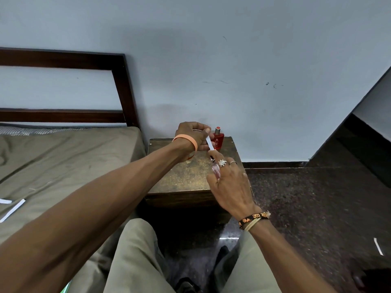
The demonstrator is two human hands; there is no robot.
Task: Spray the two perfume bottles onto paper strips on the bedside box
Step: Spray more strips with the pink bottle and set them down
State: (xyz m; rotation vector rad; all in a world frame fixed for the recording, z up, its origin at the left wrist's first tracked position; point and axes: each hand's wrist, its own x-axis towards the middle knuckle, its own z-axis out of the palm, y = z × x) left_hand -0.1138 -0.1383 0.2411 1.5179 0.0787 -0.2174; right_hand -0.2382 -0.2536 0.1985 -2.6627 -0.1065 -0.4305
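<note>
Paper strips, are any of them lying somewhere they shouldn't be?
Yes. One white strip lies on the dark floor to the right, apart from the bedside box, as if dropped. Two more strips lie loose on the bed. The left hand pinches another.

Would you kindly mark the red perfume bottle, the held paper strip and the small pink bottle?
red perfume bottle (219,140), head view, glass body.
held paper strip (209,143), head view, white middle.
small pink bottle (216,170), head view, body.

At centre frame, the left hand (193,135) pinches a white paper strip (209,142) while the right hand (229,182) grips a small clear pinkish perfume bottle (215,169) beside a red glass perfume bottle (218,139).
</note>
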